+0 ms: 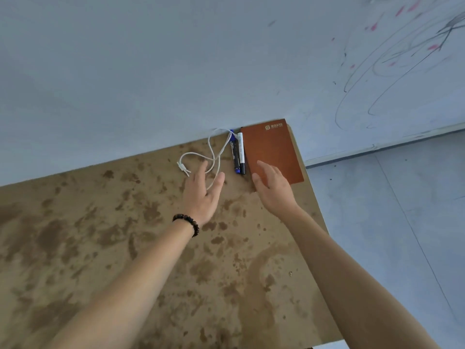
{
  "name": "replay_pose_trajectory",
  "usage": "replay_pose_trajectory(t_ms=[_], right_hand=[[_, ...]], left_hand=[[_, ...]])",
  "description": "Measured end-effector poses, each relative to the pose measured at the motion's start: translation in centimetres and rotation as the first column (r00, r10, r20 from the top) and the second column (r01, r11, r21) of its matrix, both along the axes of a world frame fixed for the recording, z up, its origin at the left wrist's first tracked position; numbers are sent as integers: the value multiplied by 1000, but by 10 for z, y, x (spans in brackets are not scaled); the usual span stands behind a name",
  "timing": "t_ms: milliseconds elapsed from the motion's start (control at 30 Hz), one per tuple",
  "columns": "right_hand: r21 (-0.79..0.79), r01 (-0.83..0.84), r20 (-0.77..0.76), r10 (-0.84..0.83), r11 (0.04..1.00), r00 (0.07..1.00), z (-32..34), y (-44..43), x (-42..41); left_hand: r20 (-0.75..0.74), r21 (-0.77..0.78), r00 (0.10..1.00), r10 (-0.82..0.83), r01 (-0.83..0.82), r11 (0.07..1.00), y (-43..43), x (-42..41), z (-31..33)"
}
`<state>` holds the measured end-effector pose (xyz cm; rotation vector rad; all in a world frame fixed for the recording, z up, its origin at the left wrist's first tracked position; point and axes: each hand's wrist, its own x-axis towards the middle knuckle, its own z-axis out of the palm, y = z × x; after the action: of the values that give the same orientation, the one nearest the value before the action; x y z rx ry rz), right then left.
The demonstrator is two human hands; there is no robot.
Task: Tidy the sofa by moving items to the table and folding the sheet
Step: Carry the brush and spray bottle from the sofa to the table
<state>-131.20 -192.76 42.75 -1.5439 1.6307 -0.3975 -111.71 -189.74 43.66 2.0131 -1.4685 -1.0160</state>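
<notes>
The small things lie gathered at the far right corner of the table (100, 235), pushed up against the wall (176, 71), and I judge that is so they sit together out of the way and cannot slide off the open edge toward the floor (390, 210). The brown notebook (273, 147) lies flat with its long side running along the table's right edge, and its far end meets the wall. Just beside it on the left, the white-barrelled marker (241, 153) and the blue marker (234, 154) lie parallel to it, touching each other. The white cable (214, 152) is looped loosely to the left of the markers, one end reaching up to the wall. My left hand (201, 195), the one with the bead bracelet (187, 222) at the wrist, is spread wide over the near loop of the cable, fingers straight and gripping nothing; I cannot tell whether the fingertips brush the cord. My right hand (273, 190) is just as wide and relaxed, palm turned inward, over the near left corner of the notebook, and it holds nothing either; whether it rests on the cover I cannot tell. Neither the sofa nor the sheet shows from here, so I take the folding to be not yet done, with both hands free for it
</notes>
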Motion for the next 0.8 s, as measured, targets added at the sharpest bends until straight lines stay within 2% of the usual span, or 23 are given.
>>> replay_pose_trajectory(t_ms=[67, 167, 267, 400, 467, 633, 800], right_hand=[[-67, 43, 24, -41, 997, 999, 16, 38, -16], [-148, 104, 89, -92, 984, 992, 34, 97, -41], [-131, 111, 137, -93, 985, 986, 38, 158, -65], [-110, -8, 123, 22, 994, 992, 38, 222, -87], [-128, -98, 88, 109, 987, 990, 42, 246, -92], [-185, -239, 122, 263, 953, 957, 75, 282, -75], [-278, -371, 153, 422, 886, 894, 105, 328, -26]], left_hand=[[-52, -63, 998, 47, -50, 997, 49, -6, 26], [-21, -103, 989, 148, -150, 983, 127, -16, 57], [-46, -70, 940, 339, -342, 937, 208, -26, 69], [-19, -27, 739, 674, -674, 738, 311, -46, 88], [37, -45, 631, 775, -774, 632, 359, -47, 99], [46, -198, 420, 906, -885, 420, 453, -34, 138], [-8, -321, 262, 965, -915, 245, 556, -21, 160]])
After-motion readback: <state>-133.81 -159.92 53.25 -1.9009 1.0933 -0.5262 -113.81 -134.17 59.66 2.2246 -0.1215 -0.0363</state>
